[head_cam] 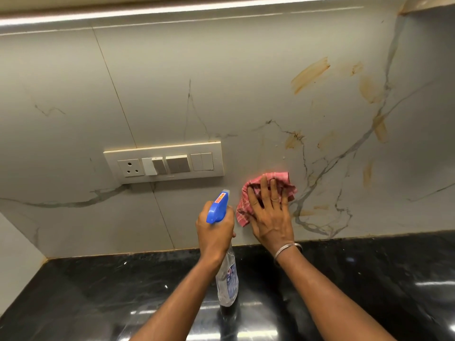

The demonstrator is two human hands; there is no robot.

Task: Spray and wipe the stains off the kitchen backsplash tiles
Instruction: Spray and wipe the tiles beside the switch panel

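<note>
The pale marble-look backsplash tiles (221,82) carry orange-brown smeared stains (310,75), spread from about twelve to three o'clock of the pink checked cloth (279,177). The cloth lies bunched flat on the lower wall, a little above the glossy black stone countertop (98,291).

The right hand (270,212) lies on the cloth with fingers straight and spread, palm to the tile. That probably puts broad pressure on the fabric and keeps the wad from sliding out. The patch under and left of it looks free of stains, so I judge the wiping is being worked from the left toward the marks.

At nine o'clock of the cloth, just beside it, the left hand (215,232) curls round the neck of the clear plastic spray bottle with a blue trigger head (227,276). The nozzle is aimed at the wall, likely kept ready for another burst. Whether a finger sits on the trigger I cannot tell. The two hands are close but not touching.

The cream switch and socket plate (163,162) sits at ten o'clock of the cloth; spray should be kept off it.
</note>
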